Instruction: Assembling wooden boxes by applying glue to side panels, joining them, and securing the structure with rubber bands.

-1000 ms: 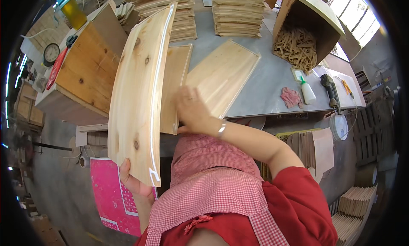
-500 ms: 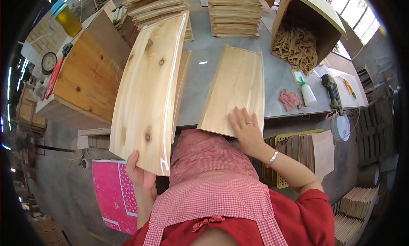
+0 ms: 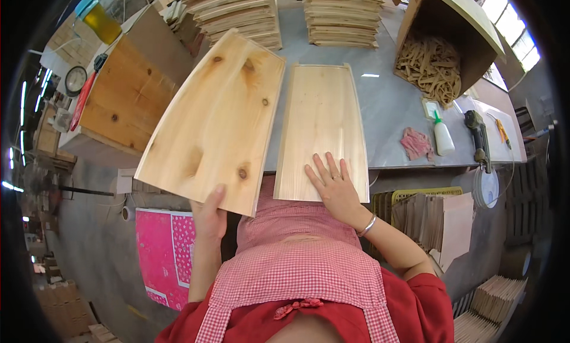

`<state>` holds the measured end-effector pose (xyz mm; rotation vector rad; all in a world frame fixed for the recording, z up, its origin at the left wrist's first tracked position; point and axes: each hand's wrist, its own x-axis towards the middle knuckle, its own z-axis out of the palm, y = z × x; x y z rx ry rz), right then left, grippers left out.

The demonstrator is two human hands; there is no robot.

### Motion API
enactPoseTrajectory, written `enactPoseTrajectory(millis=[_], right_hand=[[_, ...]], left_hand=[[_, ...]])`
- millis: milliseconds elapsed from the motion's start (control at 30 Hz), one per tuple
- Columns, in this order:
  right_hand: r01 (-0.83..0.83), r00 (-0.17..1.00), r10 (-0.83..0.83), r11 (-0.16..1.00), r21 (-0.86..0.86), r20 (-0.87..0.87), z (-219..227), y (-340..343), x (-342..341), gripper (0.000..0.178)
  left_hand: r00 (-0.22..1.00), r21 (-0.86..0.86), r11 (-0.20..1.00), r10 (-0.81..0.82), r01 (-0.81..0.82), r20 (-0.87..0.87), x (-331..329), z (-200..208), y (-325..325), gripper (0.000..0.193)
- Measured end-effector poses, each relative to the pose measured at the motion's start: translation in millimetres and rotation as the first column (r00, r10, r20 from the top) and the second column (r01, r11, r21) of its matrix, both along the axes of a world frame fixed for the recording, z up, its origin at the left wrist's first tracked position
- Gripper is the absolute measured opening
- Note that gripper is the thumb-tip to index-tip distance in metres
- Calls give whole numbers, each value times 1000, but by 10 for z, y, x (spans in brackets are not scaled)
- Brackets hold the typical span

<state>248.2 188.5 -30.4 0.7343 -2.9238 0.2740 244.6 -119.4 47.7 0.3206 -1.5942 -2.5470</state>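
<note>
Left hand (image 3: 212, 219) is pinching the near edge of a pale, knotty, tapered wooden panel (image 3: 208, 114), thumb on top and fingers hidden beneath, and the panel is slanting over the near side of a grey tabletop (image 3: 386, 108); cannot tell if it is touching the top. Right hand (image 3: 339, 191) is lying palm down, fingers spread, on a second pale tapered wooden panel (image 3: 317, 120), which is resting just beside the first with its near end jutting past the table edge. Behind, two stacks of similar wooden panels (image 3: 343, 19) are standing.
</note>
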Motion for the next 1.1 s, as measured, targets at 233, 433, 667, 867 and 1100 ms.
enactPoseTrajectory(millis=[233, 433, 667, 867, 1100], right_hand=[[23, 999, -24, 999, 23, 46, -27, -59, -77, 70], [16, 998, -16, 1000, -1, 68, -1, -45, -76, 69], [16, 995, -12, 999, -36, 102, -16, -34, -96, 69], [18, 996, -13, 998, -52, 92, -8, -34, -97, 68], [14, 996, -6, 996, -89, 85, -26, -44, -110, 68]], left_hand=[[994, -370, 929, -45, 5, -101, -210, -432, 329, 35], [989, -529, 848, -108, 37, -104, -314, -557, 480, 29], [976, -634, 758, -218, 151, -28, -247, -611, 576, 29], [963, -770, 627, -263, 120, -64, -241, -754, 643, 25], [961, -882, 465, -268, 72, -62, -187, -825, 535, 20]])
